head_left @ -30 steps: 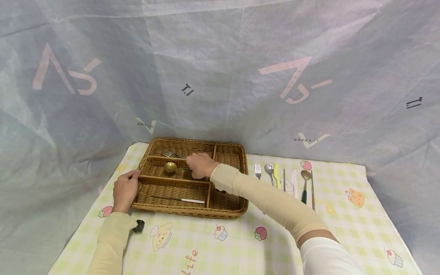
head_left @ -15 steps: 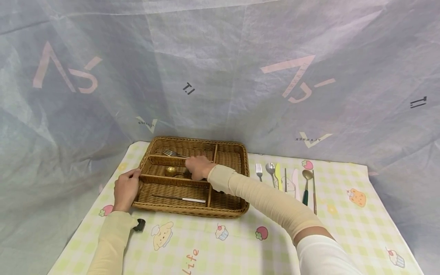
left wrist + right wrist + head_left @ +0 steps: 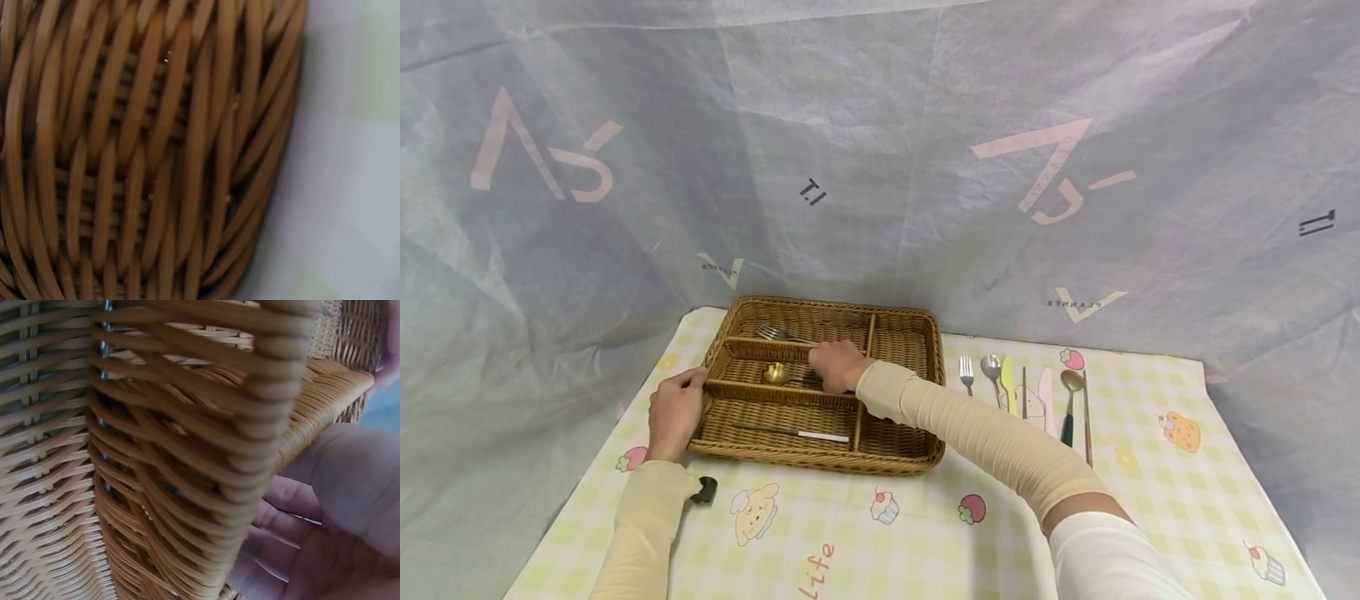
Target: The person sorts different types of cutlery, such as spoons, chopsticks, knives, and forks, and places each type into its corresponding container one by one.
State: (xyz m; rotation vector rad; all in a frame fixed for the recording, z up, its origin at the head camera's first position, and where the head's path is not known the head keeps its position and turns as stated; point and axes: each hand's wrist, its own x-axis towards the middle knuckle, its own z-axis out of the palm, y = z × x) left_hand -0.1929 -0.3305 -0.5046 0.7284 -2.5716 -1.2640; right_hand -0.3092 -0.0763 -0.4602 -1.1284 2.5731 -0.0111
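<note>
A brown wicker cutlery tray (image 3: 895, 468) stands on the tablecloth. My left hand (image 3: 675, 415) grips its left rim; the left wrist view shows the tray's woven wall (image 3: 125, 125) up close. Over the middle compartment, my right hand (image 3: 838, 367) reaches down beside a gold spoon (image 3: 775, 373) with a dark handle. The handle runs toward my fingers. In the right wrist view the fingers (image 3: 294, 497) bend loosely behind a woven divider (image 3: 250, 425), which hides the fingertips, so whether they still pinch the handle is unclear.
A silver fork (image 3: 771, 332) lies in the back compartment, a chopstick with a white end (image 3: 823, 436) in the front one. Right of the tray lie a fork (image 3: 966, 372), a spoon (image 3: 992, 368), a yellow knife (image 3: 1008, 387), a pink knife (image 3: 1046, 396), a green-handled spoon (image 3: 1071, 383) and chopsticks (image 3: 1087, 421).
The gold spoon has come down slightly, turned, and shows more of its handle. My right hand has shifted only a little. The left hand keeps its grip on the rim.
</note>
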